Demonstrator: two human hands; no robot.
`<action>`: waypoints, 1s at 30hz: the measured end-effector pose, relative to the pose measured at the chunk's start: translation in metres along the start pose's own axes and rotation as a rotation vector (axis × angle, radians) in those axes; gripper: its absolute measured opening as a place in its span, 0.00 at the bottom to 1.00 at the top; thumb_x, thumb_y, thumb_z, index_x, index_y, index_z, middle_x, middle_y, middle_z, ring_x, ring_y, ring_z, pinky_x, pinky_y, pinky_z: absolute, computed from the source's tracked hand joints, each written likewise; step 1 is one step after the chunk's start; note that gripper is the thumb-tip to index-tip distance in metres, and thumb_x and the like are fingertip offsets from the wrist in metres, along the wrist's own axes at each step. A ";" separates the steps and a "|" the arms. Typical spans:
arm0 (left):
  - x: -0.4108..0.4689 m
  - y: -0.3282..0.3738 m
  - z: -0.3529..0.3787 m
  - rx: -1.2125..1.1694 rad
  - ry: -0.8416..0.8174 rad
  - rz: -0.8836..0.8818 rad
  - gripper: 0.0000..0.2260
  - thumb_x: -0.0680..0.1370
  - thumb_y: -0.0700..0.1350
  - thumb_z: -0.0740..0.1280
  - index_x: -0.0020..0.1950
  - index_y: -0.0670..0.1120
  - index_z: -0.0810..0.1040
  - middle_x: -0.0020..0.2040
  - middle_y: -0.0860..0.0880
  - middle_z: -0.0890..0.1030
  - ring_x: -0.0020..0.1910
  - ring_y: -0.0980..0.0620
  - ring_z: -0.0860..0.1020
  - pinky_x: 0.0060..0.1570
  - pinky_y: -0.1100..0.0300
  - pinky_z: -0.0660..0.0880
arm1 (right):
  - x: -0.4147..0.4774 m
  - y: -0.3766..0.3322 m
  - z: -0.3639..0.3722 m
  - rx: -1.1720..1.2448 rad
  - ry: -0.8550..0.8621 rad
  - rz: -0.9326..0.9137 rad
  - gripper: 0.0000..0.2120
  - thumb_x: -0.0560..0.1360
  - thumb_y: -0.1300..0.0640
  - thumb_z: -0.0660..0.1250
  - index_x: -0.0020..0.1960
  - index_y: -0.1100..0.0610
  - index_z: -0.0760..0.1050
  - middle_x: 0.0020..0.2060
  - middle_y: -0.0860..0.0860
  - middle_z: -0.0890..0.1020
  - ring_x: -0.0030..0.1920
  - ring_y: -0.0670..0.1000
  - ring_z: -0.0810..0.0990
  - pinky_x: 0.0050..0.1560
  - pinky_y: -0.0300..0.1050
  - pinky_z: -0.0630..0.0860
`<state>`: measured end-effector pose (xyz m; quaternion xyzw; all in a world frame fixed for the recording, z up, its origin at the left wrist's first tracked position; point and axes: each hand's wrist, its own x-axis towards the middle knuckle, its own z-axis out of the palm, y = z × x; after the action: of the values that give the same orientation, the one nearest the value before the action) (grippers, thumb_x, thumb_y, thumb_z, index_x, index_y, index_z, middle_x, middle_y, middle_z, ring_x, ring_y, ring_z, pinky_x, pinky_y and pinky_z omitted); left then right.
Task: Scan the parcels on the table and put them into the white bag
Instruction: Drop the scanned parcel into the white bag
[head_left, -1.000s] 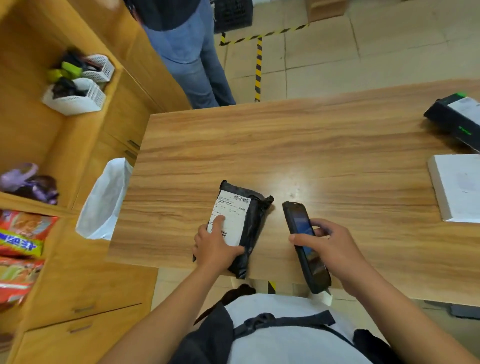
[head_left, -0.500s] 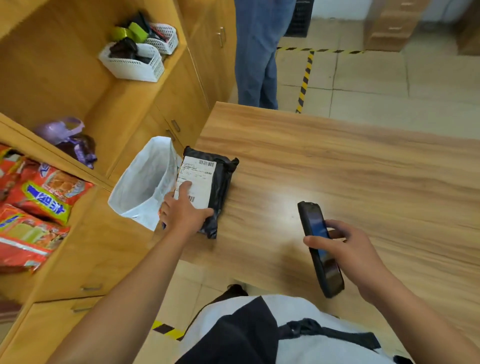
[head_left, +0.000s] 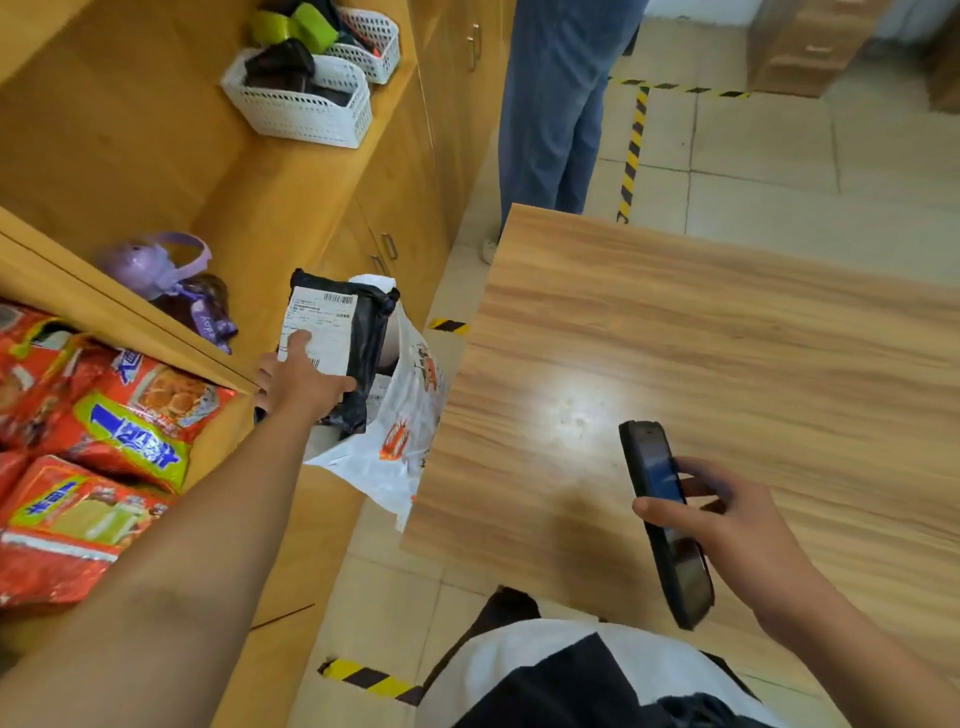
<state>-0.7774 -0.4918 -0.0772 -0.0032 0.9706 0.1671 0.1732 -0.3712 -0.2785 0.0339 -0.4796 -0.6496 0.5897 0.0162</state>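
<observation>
Beside the grained wooden table (head_left: 727, 364), the left hand (head_left: 298, 387) grips a crinkled black plastic parcel (head_left: 358, 338) with a flat white shipping label, holding it over the mouth of the thin white bag (head_left: 400, 441). The right hand (head_left: 727, 525) clasps a slim black scanner (head_left: 665, 519) above the tabletop.

On my feed, the upper left of the frame shows a wooden shelf unit (head_left: 156, 130) with two white lattice baskets. The nearer basket (head_left: 306, 111) holds dark items, and the farther basket (head_left: 376, 52) has green things (head_left: 293, 23) beside it. Lower down lies a purple bottle (head_left: 150, 262). Red snack packets (head_left: 104, 415) fill the lower left. At top centre I see legs in blue jeans (head_left: 550, 104), yellow-black floor tape (head_left: 631, 156) to their right, and a wooden drawer unit (head_left: 800, 47) in the upper right corner.
</observation>
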 end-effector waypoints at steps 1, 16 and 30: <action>0.009 -0.002 -0.002 0.007 -0.002 -0.005 0.41 0.66 0.51 0.80 0.72 0.59 0.61 0.70 0.38 0.62 0.68 0.34 0.62 0.67 0.38 0.62 | -0.001 -0.002 0.004 -0.011 0.007 0.013 0.36 0.61 0.46 0.81 0.67 0.49 0.77 0.44 0.43 0.84 0.35 0.44 0.85 0.28 0.33 0.75; 0.031 -0.014 0.021 0.136 -0.234 -0.038 0.31 0.73 0.54 0.74 0.74 0.54 0.68 0.72 0.39 0.65 0.71 0.36 0.64 0.70 0.43 0.64 | 0.007 -0.018 0.033 -0.033 0.028 0.082 0.41 0.59 0.44 0.84 0.69 0.47 0.76 0.37 0.41 0.86 0.34 0.45 0.85 0.35 0.44 0.76; -0.134 0.088 0.088 -0.475 -0.481 0.294 0.11 0.77 0.39 0.66 0.54 0.52 0.80 0.46 0.56 0.79 0.40 0.58 0.77 0.29 0.74 0.71 | 0.005 0.004 -0.022 0.150 0.095 0.026 0.35 0.59 0.46 0.81 0.64 0.48 0.76 0.51 0.49 0.82 0.35 0.42 0.85 0.25 0.32 0.75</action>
<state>-0.6278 -0.3869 -0.0815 0.1356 0.8264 0.4069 0.3648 -0.3587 -0.2594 0.0347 -0.5130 -0.5957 0.6134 0.0751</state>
